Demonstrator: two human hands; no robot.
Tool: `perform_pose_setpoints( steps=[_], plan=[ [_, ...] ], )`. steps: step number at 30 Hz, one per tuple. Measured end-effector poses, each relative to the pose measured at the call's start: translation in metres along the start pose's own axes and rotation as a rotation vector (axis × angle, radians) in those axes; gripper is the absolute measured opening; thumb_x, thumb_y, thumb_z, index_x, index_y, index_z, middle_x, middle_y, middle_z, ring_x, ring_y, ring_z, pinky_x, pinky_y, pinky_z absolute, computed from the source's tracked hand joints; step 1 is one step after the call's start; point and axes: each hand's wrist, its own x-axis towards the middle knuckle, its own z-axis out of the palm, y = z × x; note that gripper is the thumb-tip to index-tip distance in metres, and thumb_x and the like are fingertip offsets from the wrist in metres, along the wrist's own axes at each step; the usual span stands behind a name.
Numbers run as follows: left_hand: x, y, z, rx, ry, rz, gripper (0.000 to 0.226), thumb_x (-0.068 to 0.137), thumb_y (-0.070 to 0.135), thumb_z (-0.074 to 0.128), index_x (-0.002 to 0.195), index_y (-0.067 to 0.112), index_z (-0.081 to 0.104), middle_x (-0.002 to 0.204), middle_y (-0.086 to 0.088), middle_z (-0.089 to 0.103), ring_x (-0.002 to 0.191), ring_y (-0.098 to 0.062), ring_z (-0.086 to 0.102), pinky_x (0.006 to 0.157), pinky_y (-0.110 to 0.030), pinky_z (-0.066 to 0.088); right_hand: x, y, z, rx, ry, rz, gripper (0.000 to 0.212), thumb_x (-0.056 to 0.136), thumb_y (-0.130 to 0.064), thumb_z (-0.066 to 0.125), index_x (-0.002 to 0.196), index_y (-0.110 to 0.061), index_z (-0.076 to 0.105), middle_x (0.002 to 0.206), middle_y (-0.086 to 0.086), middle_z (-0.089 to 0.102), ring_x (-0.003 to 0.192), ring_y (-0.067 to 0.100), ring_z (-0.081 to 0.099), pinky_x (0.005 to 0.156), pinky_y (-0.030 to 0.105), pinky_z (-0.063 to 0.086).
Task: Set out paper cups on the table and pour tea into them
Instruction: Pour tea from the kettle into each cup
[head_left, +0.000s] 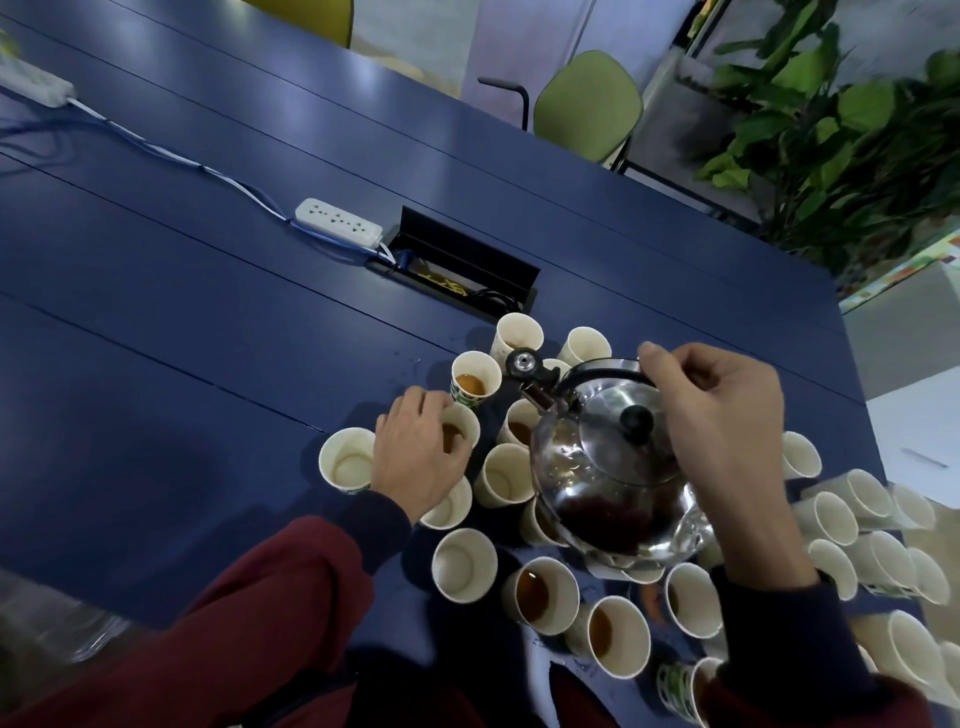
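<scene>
Glass and steel, the teapot hangs tilted above a crowd of paper cups on the dark blue table, its spout aimed down at a cup that already holds some tea. The right hand carries the pot, fingers curled tight around the black handle that arches over the lid. The left hand steadies another tea-filled cup, fingers closed around its rim and wall. Several cups nearby hold brown tea; others, such as the one at the far left, look empty, and more lie tipped on their sides at the right.

The cups stand almost touching, so a stream that wanders could land between them or splash the table, and the pot's belly hangs close enough over the near cups to knock one. An open cable box and a power strip sit not far beyond, so spilled tea spreading that way would be a real hazard.
</scene>
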Motion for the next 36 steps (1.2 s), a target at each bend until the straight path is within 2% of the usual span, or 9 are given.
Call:
perform_pose_setpoints(
  steps=[2,5,8,12,17,24,28,36],
  plan=[
    [-0.003,0.005,0.002,-0.013,-0.039,0.115,0.034,0.076,0.040,0.063,0.105,0.022,0.061,0.103,0.003,0.058,0.097,-0.023,0.056,0.081,-0.040,0.044,-0.001,0.006,-0.008,-0.037,0.005,-0.012,0.043,0.091,-0.032,0.068,0.055,-0.011,0.058,0.043,-0.009,0.043,0.047,0.007,0.039,0.052,0.021,0.034],
    [-0.009,0.016,0.005,0.012,-0.234,0.258,0.055,0.073,0.049,0.072,0.119,0.021,0.059,0.115,0.002,0.057,0.113,-0.022,0.052,0.093,-0.039,0.038,-0.004,0.013,-0.019,-0.081,-0.006,-0.020,0.041,0.091,-0.034,0.068,0.058,-0.010,0.061,0.046,-0.005,0.046,0.048,0.008,0.041,0.055,0.028,0.036],
    [-0.011,0.026,0.012,0.158,-0.369,0.288,0.081,0.068,0.068,0.072,0.130,0.021,0.051,0.126,0.001,0.053,0.119,-0.022,0.047,0.101,-0.042,0.036,-0.008,0.019,-0.030,-0.116,-0.026,-0.015,0.037,0.090,-0.036,0.069,0.060,-0.015,0.064,0.051,-0.005,0.058,0.053,0.012,0.051,0.056,0.027,0.040],
    [-0.012,0.035,0.020,0.276,-0.436,0.279,0.086,0.070,0.066,0.072,0.138,0.021,0.045,0.129,-0.001,0.049,0.122,-0.024,0.045,0.102,-0.043,0.037,-0.010,0.027,-0.037,-0.158,-0.059,-0.005,0.031,0.087,-0.037,0.071,0.063,-0.019,0.068,0.056,-0.009,0.064,0.062,0.011,0.060,0.059,0.025,0.042],
    [-0.015,0.045,0.024,0.331,-0.412,0.224,0.066,0.080,0.053,0.067,0.134,0.019,0.050,0.124,-0.004,0.050,0.120,-0.026,0.049,0.101,-0.043,0.039,-0.012,0.034,-0.034,-0.174,-0.154,-0.024,0.028,0.087,-0.040,0.071,0.066,-0.022,0.069,0.059,-0.008,0.065,0.068,0.014,0.063,0.066,0.033,0.048],
    [-0.030,0.046,0.030,0.256,-0.337,0.130,0.076,0.074,0.058,0.073,0.135,0.021,0.048,0.124,-0.002,0.051,0.118,-0.023,0.050,0.098,-0.040,0.039,-0.012,0.043,-0.023,-0.211,-0.241,-0.115,0.027,0.088,-0.038,0.070,0.066,-0.023,0.069,0.061,-0.005,0.067,0.068,0.019,0.063,0.068,0.038,0.051],
    [-0.033,0.046,0.029,0.223,-0.320,0.067,0.076,0.071,0.063,0.074,0.131,0.024,0.051,0.123,0.001,0.051,0.116,-0.022,0.051,0.096,-0.040,0.038,-0.013,0.044,-0.020,-0.254,-0.274,-0.122,0.034,0.088,-0.041,0.068,0.057,-0.033,0.057,0.057,-0.006,0.062,0.065,0.018,0.058,0.060,0.032,0.040],
    [-0.037,0.042,0.031,0.202,-0.286,0.010,0.074,0.072,0.062,0.073,0.132,0.024,0.053,0.120,0.001,0.051,0.114,-0.022,0.051,0.090,-0.041,0.038,-0.008,0.044,-0.012,-0.302,-0.309,-0.183,0.029,0.088,-0.042,0.067,0.067,-0.021,0.067,0.059,-0.001,0.063,0.067,0.023,0.061,0.062,0.035,0.048]
  ],
)
